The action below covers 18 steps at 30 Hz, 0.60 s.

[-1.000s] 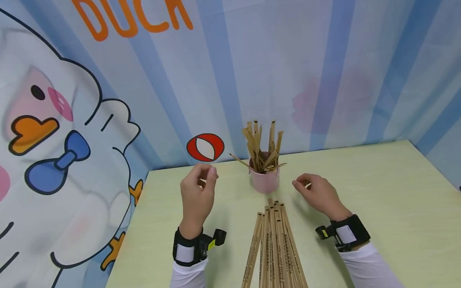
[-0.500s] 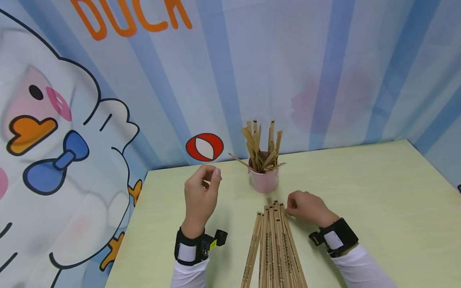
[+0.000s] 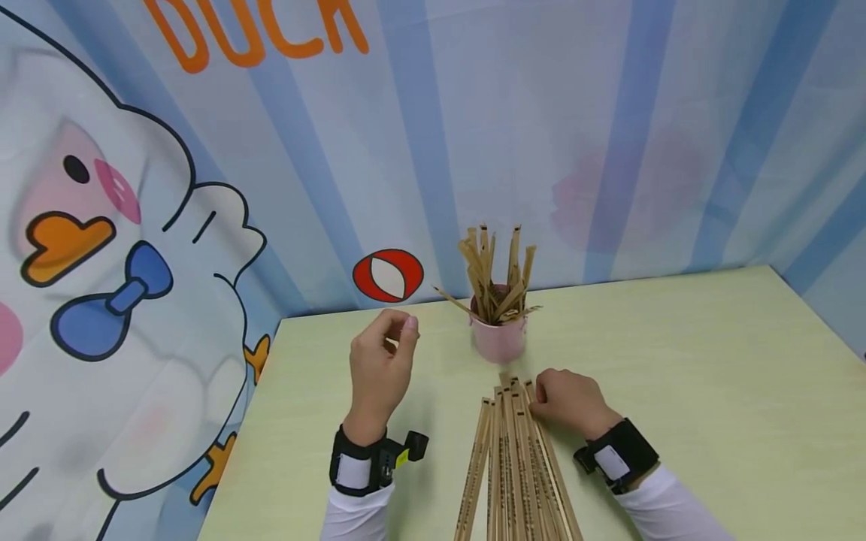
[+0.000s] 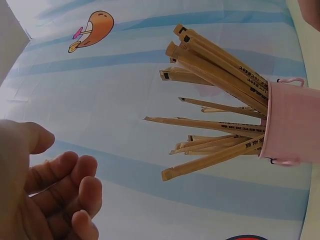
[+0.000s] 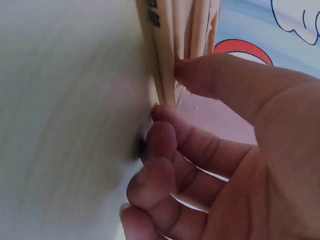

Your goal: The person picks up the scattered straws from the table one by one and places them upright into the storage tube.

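Long, narrow paper-wrapped sticks (image 3: 516, 466) in printed brown paper lie in a loose bundle at the table's front middle. My right hand (image 3: 571, 400) is at the bundle's far right end. In the right wrist view, its thumb and index fingertip pinch a paper-wrapped stick (image 5: 162, 45) at the edge, and the other fingers curl below. My left hand (image 3: 382, 368) hovers left of the bundle, fingers loosely curled and holding nothing. Beyond both hands stands a pink bucket (image 3: 499, 342), holding several similar brown paper pieces (image 4: 220, 70), some bent and leaning out.
The pale yellow-green table (image 3: 710, 361) reaches back to a blue striped cloth backdrop (image 3: 514, 113) with a printed duck. Each wrist wears a black strap with a small camera (image 3: 416, 445). One thin brown piece (image 3: 455, 299) sticks out left over the bucket's rim.
My right hand has come down and left from beside the bucket to the bundle's right edge, where it now pinches a paper-wrapped stick. My left hand has drifted slightly right.
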Tool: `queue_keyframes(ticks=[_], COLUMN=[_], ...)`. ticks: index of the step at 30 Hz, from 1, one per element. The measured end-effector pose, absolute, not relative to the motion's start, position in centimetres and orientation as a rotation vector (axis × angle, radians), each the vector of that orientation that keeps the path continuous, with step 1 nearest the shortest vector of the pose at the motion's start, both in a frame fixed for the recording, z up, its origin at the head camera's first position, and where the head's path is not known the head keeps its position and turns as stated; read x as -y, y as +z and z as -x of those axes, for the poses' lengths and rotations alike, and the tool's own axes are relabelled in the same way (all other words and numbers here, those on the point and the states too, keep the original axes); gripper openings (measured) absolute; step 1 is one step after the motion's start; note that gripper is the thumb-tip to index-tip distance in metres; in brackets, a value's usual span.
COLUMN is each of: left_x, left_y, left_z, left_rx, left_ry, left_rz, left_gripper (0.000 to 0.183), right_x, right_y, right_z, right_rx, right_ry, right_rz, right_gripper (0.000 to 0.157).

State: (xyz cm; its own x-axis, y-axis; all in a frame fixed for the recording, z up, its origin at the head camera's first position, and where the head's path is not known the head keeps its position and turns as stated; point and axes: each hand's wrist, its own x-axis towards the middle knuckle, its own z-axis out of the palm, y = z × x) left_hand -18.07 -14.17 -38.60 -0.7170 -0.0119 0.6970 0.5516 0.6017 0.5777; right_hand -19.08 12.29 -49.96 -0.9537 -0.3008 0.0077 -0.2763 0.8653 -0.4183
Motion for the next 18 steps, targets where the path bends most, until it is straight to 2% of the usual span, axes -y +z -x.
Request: queue_keyframes(ticks=[8,18], left_x=[14.12,14.02], left_y=[-38.89,-38.96], left_z=[18.25,18.26], left_rx=[2.153,2.161], left_ry=[-1.075,-1.065], left_rz=[0.435,0.435], left_gripper=[0.023,0.023], right_x=[-11.96,-12.77], right_y=[-50.22,-49.55], right_z=[18.96,19.11], right_rx=[-3.034,-3.014], right_ry=[-0.573,-0.705], right_rz=[0.431,0.377], right_gripper=[0.023,0.033])
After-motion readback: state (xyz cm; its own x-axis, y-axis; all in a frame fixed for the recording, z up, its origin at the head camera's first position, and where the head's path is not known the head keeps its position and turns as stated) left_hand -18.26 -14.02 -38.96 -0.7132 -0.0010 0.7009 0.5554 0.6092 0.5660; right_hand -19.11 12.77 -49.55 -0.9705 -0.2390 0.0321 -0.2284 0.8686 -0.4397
